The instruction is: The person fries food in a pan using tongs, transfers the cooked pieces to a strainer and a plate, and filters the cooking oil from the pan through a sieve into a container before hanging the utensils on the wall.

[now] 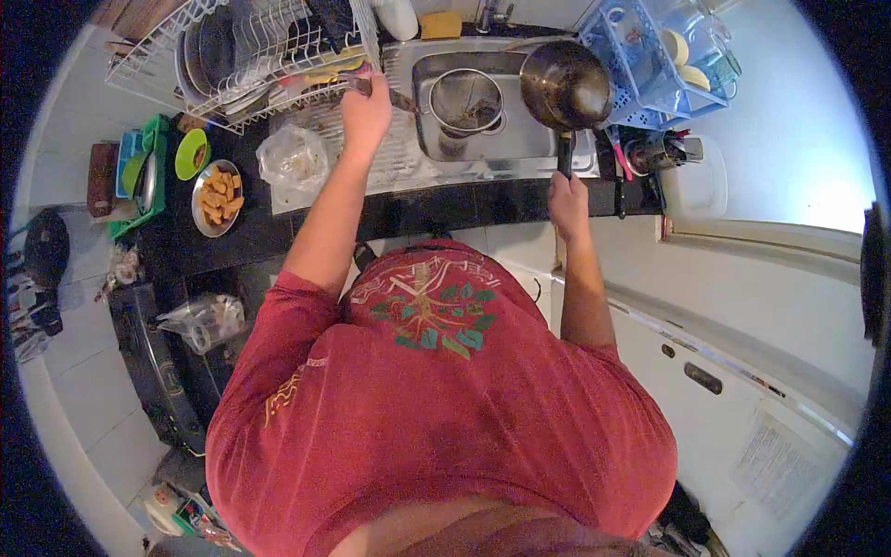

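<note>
My left hand [368, 119] is closed around the handle of a round mesh strainer [466, 88], whose bowl hangs over the sink basin [427, 139]. Dark bits show in the mesh. On the other side, my right hand [568, 202] grips the black handle of a dark saucepan [557, 88]. The pan is tilted, its stained inside turned toward the camera, over the right part of the sink and apart from the strainer. Whether anything is left in the pan I cannot tell.
A white dish rack [237, 102] with plates stands at the left, a blue rack [640, 65] with glasses at the right. On the black counter are a plate of brown food pieces [219, 198], a green bowl [192, 154] and a plastic bag [292, 160]. The faucet [494, 15] is behind the sink.
</note>
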Tool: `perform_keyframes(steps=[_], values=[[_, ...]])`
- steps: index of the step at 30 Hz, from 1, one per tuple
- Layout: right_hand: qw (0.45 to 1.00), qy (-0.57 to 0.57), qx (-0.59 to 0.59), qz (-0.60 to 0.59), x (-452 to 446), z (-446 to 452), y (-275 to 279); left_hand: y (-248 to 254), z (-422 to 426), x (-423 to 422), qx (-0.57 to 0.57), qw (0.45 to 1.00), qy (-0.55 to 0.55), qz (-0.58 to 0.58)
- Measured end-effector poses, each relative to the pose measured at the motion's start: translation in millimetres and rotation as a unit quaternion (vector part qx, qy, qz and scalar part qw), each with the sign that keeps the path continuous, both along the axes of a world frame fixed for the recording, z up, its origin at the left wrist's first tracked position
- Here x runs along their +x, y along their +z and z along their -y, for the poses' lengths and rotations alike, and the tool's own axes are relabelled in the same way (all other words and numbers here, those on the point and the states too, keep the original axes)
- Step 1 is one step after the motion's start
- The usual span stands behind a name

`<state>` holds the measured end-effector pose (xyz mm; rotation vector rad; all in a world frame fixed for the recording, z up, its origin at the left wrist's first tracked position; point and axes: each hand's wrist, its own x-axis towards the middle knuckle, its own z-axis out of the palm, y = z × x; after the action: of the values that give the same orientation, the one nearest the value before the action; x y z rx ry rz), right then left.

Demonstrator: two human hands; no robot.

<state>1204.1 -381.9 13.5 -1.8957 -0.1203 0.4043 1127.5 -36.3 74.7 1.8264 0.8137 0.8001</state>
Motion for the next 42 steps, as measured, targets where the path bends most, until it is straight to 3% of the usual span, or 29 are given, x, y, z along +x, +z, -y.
perform_keyframes(steps=[5,8,11,14,16,20,22,26,31,34,37,42], values=[[1.000,-0.014,-0.003,-0.001,3.3,8.0,-9.8,-6.6,-1.0,-2.5,0.016,0.998,0.020,-0.058],[0.999,-0.019,0.005,-0.028,3.8,10.5,-7.5,-15.4,-3.4,-1.7,0.026,0.999,0.009,-0.030],[0.999,0.011,-0.025,0.027,4.8,11.6,0.9,-16.6,0.2,-3.7,0.013,1.000,0.012,0.000],[1.000,0.010,-0.026,0.006,7.9,9.7,2.5,-19.5,-0.5,-2.0,0.002,0.997,0.043,-0.068],[1.000,0.004,-0.009,0.007,13.6,12.4,-8.3,-20.2,2.1,-4.1,0.044,0.999,0.027,0.008],[0.998,0.012,-0.054,0.003,21.5,16.3,-10.6,-17.6,4.1,-5.7,0.016,0.997,0.030,-0.064],[0.999,0.006,-0.053,-0.008,22.0,16.3,-4.6,-14.5,8.1,-5.7,0.026,0.999,0.040,0.000],[0.998,0.011,-0.054,-0.015,27.1,19.6,-7.6,-24.0,3.4,-5.7,0.053,0.998,0.028,0.018],[0.996,0.024,-0.073,0.044,27.2,18.8,2.1,-37.1,-6.6,-4.2,-0.082,0.994,0.063,-0.038],[1.000,0.015,-0.014,0.014,31.0,20.0,-6.7,-31.9,-1.4,-5.4,-0.042,0.997,0.056,0.033],[0.999,0.025,-0.022,0.001,32.9,21.3,-3.6,-33.1,-1.3,-5.9,0.004,0.998,0.070,-0.002],[0.999,0.012,0.006,-0.048,35.9,19.1,-3.5,-37.4,-6.3,-9.1,-0.064,0.996,0.057,-0.030]])
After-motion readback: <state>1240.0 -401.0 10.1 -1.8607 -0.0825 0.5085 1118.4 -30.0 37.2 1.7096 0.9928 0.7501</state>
